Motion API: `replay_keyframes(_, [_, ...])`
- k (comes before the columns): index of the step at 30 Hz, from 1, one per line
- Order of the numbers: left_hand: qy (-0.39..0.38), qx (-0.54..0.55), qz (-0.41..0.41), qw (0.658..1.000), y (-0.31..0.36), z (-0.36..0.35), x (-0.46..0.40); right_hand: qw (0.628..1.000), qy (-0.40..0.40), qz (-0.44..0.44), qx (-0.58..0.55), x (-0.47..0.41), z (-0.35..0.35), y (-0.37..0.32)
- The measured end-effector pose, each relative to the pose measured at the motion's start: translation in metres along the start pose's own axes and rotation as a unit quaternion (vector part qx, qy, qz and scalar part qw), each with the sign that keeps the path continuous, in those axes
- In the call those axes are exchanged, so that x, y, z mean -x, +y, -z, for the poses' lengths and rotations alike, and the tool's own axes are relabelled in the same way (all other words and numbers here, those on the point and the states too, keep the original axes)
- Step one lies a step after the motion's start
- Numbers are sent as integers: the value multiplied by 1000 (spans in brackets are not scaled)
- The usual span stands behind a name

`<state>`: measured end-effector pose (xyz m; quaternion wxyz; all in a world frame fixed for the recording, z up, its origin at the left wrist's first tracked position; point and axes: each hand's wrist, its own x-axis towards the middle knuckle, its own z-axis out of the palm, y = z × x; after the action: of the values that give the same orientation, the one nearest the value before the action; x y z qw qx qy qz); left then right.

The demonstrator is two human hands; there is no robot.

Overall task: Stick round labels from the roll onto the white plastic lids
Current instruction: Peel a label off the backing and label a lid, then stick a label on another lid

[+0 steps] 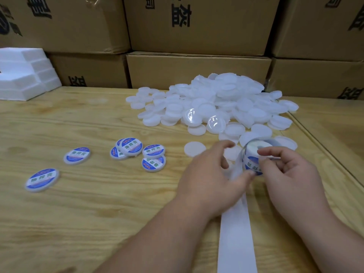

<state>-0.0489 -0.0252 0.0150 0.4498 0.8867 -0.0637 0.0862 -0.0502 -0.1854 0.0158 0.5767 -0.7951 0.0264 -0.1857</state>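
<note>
Right grip: my right hand point(291, 170) holds the label roll point(256, 154) off the bench, thumb and curled fingers round it, its open core facing up and toward me.
Left grip: my left hand point(212, 174) has its thumb tip pressed at the edge of the blue-and-white round label point(253, 167) on the roll's near face; the other fingers are loosely curled and hold nothing I can make out.
Key relation: the label sits between my two thumbs, left hand nearer its free edge, so I judge the peel goes leftward and down.
Backing strip: the bare white liner point(236, 233) runs from under the roll straight back toward me along the bench point(98, 203).
Next lid: a bare white lid point(195, 148) lies just beyond my left hand, nearest of the unlabelled pile point(216, 103).
Done lids: labelled lids point(153, 151) lie well apart to the left.
</note>
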Motion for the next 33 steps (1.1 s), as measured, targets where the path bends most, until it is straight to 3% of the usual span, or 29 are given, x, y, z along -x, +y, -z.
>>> replay_keyframes(2, [-29,-46,-28,998,4,-2,5,1000,9,-10,11,-1,0,1])
replay_keyframes(10, [-78,-34,-161,983,17,-6,18,995,81,-11,55,-6,8,-5])
replay_keyframes(19, [-189,-33,-218,957,27,-4,25,998,-53,-27,5,-2,9,-11])
replay_keyframes(26, [-249,22,-229,941,31,-3,31,996,-81,-8,33,-8,5,-4])
replay_keyframes(28, [-194,62,-214,955,26,-2,28,995,-96,-20,9,-7,5,-3])
replay_keyframes(30, [-59,61,-197,977,19,0,18,994,-106,-12,2,-5,5,-2])
replay_keyframes(32, [66,7,-157,985,10,3,7,993,-112,16,35,-4,3,0])
replay_keyframes(33, [86,-40,-119,988,5,5,2,992,-116,27,50,-3,3,0])
